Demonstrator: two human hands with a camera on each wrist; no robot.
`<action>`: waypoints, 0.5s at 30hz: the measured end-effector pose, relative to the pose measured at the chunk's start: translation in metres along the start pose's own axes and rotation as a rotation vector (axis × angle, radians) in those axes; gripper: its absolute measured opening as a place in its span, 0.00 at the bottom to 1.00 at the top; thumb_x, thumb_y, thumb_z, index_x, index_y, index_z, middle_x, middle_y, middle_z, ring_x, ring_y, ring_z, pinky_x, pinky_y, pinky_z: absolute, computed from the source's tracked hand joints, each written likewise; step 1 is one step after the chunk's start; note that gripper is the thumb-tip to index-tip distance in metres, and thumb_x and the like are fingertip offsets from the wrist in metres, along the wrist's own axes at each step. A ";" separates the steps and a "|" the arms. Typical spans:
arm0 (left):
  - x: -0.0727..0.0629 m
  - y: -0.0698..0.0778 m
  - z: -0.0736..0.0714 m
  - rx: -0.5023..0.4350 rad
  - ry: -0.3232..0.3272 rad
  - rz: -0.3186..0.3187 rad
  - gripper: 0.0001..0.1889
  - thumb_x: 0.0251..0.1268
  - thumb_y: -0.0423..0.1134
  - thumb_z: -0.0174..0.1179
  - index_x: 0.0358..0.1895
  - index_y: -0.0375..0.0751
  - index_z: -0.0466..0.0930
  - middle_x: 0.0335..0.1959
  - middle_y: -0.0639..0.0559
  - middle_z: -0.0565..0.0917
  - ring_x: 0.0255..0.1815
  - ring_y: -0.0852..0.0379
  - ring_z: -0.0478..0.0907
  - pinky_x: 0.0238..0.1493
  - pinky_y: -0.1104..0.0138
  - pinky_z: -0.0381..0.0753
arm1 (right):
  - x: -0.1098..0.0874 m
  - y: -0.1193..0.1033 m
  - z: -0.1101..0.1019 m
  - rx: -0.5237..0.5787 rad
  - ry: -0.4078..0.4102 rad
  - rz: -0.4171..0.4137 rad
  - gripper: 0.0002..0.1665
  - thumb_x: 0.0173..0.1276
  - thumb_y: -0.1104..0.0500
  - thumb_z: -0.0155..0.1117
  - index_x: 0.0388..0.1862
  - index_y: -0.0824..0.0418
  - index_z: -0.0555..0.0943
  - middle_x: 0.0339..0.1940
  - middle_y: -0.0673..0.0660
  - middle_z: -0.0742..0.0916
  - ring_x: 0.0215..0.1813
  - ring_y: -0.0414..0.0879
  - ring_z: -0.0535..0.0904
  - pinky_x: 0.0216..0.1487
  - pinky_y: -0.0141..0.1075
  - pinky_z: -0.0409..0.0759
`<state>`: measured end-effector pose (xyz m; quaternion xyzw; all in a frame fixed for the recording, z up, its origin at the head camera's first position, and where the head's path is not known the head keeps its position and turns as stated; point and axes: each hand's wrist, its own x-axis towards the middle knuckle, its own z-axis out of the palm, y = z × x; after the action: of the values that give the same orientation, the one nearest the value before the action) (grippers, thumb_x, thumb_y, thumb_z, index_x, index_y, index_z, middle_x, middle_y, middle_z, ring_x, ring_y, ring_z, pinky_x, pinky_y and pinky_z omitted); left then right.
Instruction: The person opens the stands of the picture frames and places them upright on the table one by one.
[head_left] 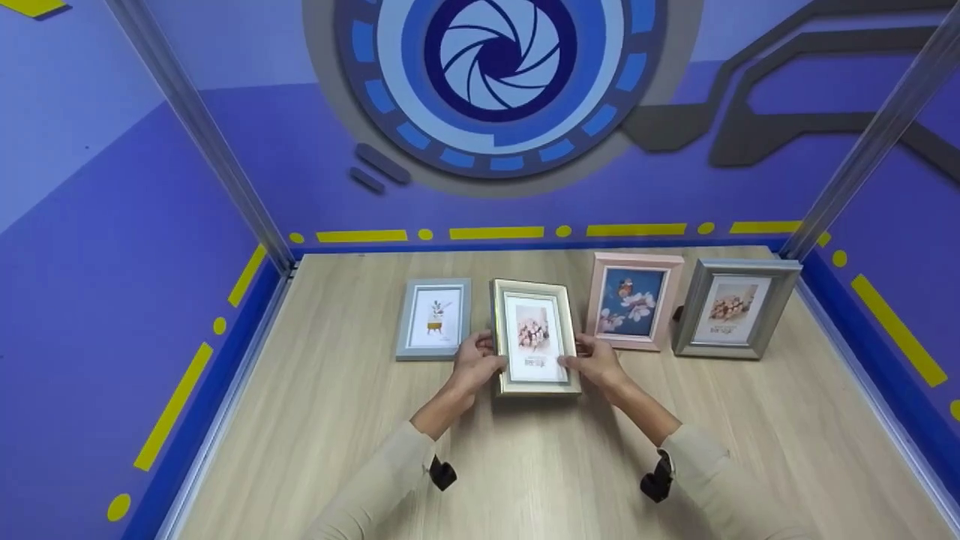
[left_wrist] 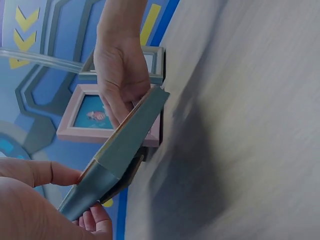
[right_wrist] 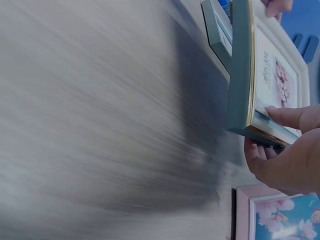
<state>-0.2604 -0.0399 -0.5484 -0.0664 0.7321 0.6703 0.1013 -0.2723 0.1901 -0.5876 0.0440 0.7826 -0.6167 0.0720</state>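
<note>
Between my two hands is a gold-rimmed picture frame (head_left: pixel 535 337) with a flower bouquet print, held tilted above the table. My left hand (head_left: pixel 475 364) grips its left side, thumb on the front and fingers behind. On the opposite side my right hand (head_left: pixel 598 363) pinches the edge the same way; in the right wrist view its thumb (right_wrist: pixel 285 117) lies on the front. A grey-blue picture frame (head_left: pixel 403 322) with a potted plant print is just left of my left hand. A pink picture frame (head_left: pixel 598 300) with a bird and blossoms stands right behind my right hand.
A larger grey picture frame (head_left: pixel 780 307) with a bouquet print stands at the right, beside the pink one. The wooden table (head_left: pixel 337 420) is bounded by blue printed walls (head_left: pixel 247 165) at the back and sides. Metal posts (head_left: pixel 217 157) rise at its back corners.
</note>
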 end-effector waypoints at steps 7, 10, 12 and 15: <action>-0.012 0.013 0.013 -0.057 -0.009 0.116 0.35 0.40 0.18 0.60 0.62 0.27 0.72 0.47 0.44 0.77 0.43 0.56 0.72 0.42 0.73 0.75 | 0.001 0.006 0.001 0.052 -0.087 0.031 0.27 0.70 0.67 0.64 0.64 0.79 0.72 0.44 0.61 0.84 0.41 0.43 0.78 0.40 0.34 0.81; -0.017 0.018 0.018 -0.067 -0.034 0.169 0.36 0.39 0.18 0.63 0.62 0.28 0.72 0.48 0.43 0.77 0.46 0.54 0.73 0.48 0.71 0.75 | 0.002 0.009 0.002 0.128 -0.143 0.054 0.27 0.74 0.67 0.59 0.67 0.80 0.69 0.47 0.60 0.85 0.41 0.42 0.81 0.42 0.34 0.84; -0.020 0.021 0.020 -0.042 -0.050 0.190 0.36 0.42 0.20 0.66 0.62 0.30 0.71 0.49 0.43 0.77 0.48 0.53 0.74 0.49 0.69 0.77 | 0.003 0.010 0.002 0.191 -0.194 0.052 0.28 0.76 0.66 0.56 0.69 0.82 0.65 0.50 0.61 0.85 0.44 0.41 0.83 0.45 0.34 0.85; -0.024 0.024 0.024 0.007 -0.073 0.215 0.36 0.45 0.24 0.71 0.63 0.34 0.72 0.51 0.43 0.78 0.51 0.51 0.75 0.50 0.67 0.77 | 0.004 0.012 0.001 0.270 -0.257 0.063 0.28 0.79 0.66 0.51 0.71 0.82 0.61 0.53 0.61 0.85 0.46 0.42 0.84 0.48 0.36 0.85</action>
<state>-0.2411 -0.0152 -0.5215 0.0373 0.7333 0.6766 0.0557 -0.2740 0.1919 -0.6003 -0.0011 0.6752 -0.7143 0.1840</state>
